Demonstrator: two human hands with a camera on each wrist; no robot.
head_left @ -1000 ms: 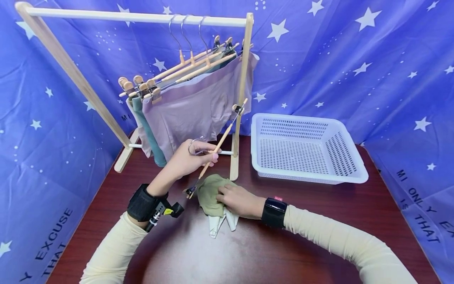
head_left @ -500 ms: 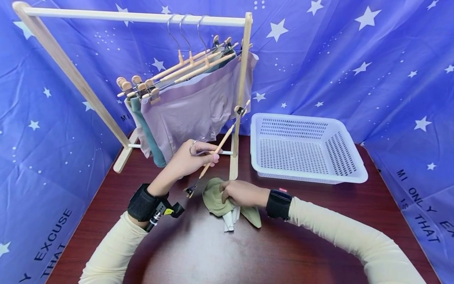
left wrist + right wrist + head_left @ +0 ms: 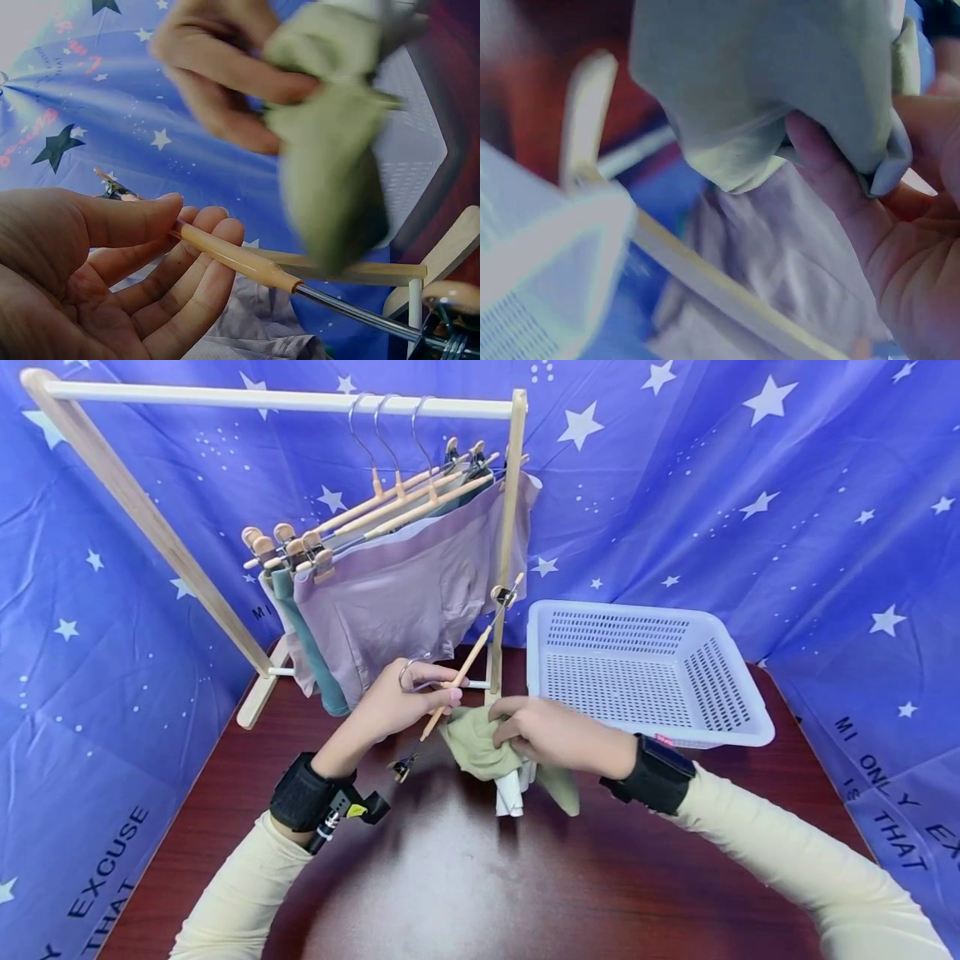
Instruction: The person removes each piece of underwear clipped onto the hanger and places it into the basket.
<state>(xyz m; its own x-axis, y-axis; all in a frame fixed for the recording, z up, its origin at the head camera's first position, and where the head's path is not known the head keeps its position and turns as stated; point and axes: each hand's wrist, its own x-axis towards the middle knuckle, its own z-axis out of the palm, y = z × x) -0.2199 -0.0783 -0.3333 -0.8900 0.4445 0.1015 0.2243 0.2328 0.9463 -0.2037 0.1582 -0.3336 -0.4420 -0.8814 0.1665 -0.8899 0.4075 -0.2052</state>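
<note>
My left hand (image 3: 401, 697) pinches a wooden clip hanger (image 3: 468, 660) near its middle, thumb against fingers. The hanger slants, with a clip at each end and its metal hook looped by the hand. Just right of it, my right hand (image 3: 558, 735) grips a bunched olive-green cloth garment (image 3: 480, 743) above the table. A white piece (image 3: 509, 793) dangles beneath the green cloth. In the left wrist view the green garment (image 3: 330, 150) is blurred beside the hanger bar (image 3: 240, 259). The right wrist view shows the thumb (image 3: 832, 172) pressed into the garment's folds.
A wooden rack (image 3: 142, 510) stands at the back left. Three hangers on its rail carry clipped shorts, the nearest lilac (image 3: 405, 585). A white perforated basket (image 3: 648, 668) sits right of the rack on the dark red table (image 3: 450, 893). Starry blue fabric (image 3: 712, 510) surrounds it.
My right hand has lifted the green garment off the table and carried it up and to the right. The left hand keeps the hanger almost still.
</note>
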